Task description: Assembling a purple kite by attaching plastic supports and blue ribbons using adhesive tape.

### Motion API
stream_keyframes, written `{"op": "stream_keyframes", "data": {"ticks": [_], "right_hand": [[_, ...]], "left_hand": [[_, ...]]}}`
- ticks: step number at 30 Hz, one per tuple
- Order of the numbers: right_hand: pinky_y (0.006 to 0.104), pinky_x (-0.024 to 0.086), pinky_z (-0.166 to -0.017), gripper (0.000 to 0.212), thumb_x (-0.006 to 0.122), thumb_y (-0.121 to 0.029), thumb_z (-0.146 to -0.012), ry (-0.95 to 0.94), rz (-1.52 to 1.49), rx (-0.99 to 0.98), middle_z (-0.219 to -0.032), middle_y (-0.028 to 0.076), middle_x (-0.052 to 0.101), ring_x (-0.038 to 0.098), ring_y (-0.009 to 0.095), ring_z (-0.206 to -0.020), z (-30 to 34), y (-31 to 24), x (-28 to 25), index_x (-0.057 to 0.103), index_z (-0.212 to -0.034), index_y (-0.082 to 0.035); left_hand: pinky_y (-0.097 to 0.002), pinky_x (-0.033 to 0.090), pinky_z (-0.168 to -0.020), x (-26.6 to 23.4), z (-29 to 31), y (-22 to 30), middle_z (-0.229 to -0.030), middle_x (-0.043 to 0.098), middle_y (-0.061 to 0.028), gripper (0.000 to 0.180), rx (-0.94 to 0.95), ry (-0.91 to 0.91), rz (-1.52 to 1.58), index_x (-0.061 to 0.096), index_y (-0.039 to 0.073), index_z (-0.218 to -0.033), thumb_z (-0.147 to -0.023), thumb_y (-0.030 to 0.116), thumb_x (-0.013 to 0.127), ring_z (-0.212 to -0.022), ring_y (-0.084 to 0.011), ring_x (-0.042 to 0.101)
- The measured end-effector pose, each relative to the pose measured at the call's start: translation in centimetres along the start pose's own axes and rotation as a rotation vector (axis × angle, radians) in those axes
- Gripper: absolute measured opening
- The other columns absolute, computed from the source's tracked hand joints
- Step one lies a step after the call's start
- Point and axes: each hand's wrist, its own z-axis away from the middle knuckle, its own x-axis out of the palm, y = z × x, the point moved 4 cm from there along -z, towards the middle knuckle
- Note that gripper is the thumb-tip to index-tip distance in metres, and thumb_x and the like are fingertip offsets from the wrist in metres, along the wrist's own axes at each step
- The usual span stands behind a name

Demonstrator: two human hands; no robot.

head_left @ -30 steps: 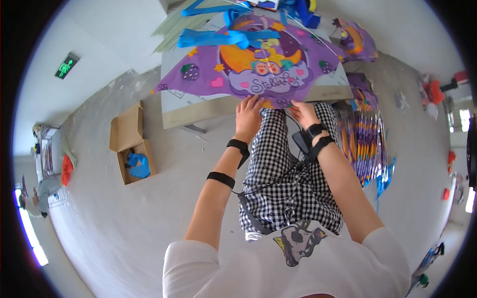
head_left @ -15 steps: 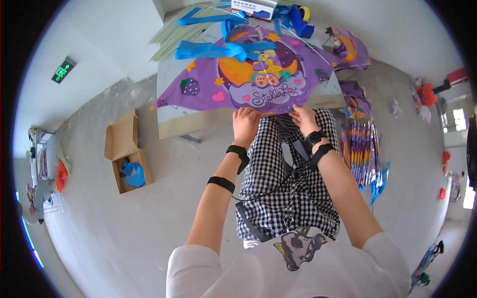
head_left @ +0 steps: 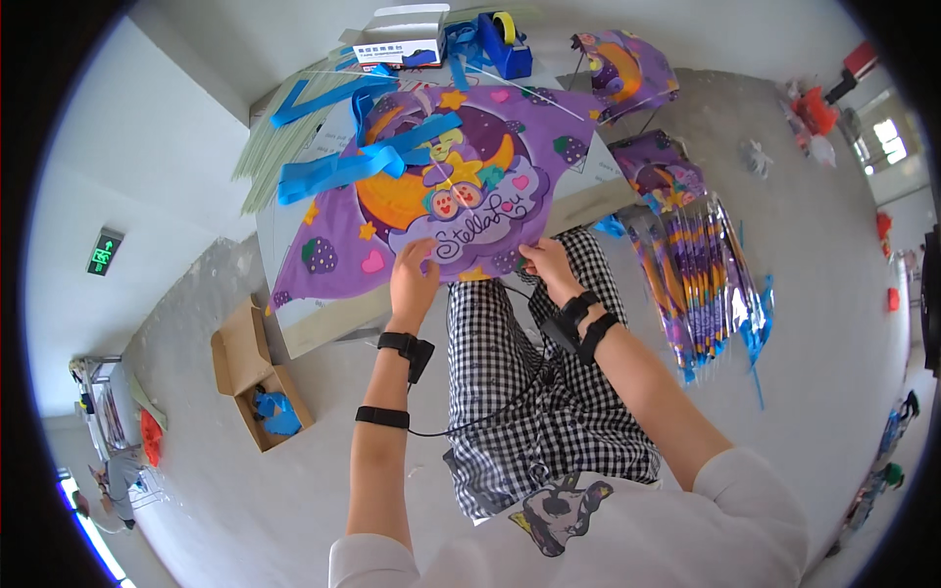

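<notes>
I've got the purple printed sheet on the table just beyond both hands, long axis left-right, slanting away rightward, left hand and right hand each pinching its near edge.

In front of you, a table carries a purple sheet, pale rods at left, and, along the back, a white box and blue tape dispenser. An open carton sits on the floor.

There are two hands, one tape dispenser, one white carton, one brown box.
</notes>
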Motion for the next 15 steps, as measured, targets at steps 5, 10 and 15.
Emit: {"op": "stream_keyframes", "data": {"ticks": [5,10,15], "right_hand": [[0.0317,0.050,-0.065,0.025,0.060,-0.019,-0.094,-0.049,0.112,-0.115,-0.068,0.003,0.051,0.056,0.014,-0.065,-0.4,-0.1,0.5,0.051,-0.077,-0.003],[0.0307,0.052,-0.066,0.019,0.059,-0.015,-0.093,-0.150,0.093,-0.133,-0.081,0.008,0.064,0.063,0.015,-0.072,-0.6,0.1,0.8,0.057,-0.088,0.003],[0.0262,0.053,-0.066,0.021,0.058,-0.018,-0.094,-0.247,0.005,-0.142,-0.086,0.008,0.065,0.063,0.013,-0.076,-0.8,0.7,1.8,0.057,-0.096,0.003]], "left_hand": [[-0.0443,0.034,-0.108,-0.7,-2.7,-2.3,-0.146,0.040,-0.0180,0.055,0.047,-0.007,-0.507,0.042,0.006,-0.140,-0.092,0.027,0.058,-0.135,-0.0359,0.037],[-0.0463,0.026,-0.113,-1.4,-2.5,-5.1,-0.154,0.025,-0.0187,0.072,-0.160,-0.189,-0.725,0.028,0.006,-0.148,-0.093,0.045,0.054,-0.143,-0.0340,0.023],[-0.0450,0.035,-0.107,-3.6,-3.6,-5.6,-0.147,0.037,-0.0184,0.066,-0.174,-0.236,-0.670,0.040,0.004,-0.139,-0.090,0.042,0.060,-0.136,-0.0347,0.035]]}}
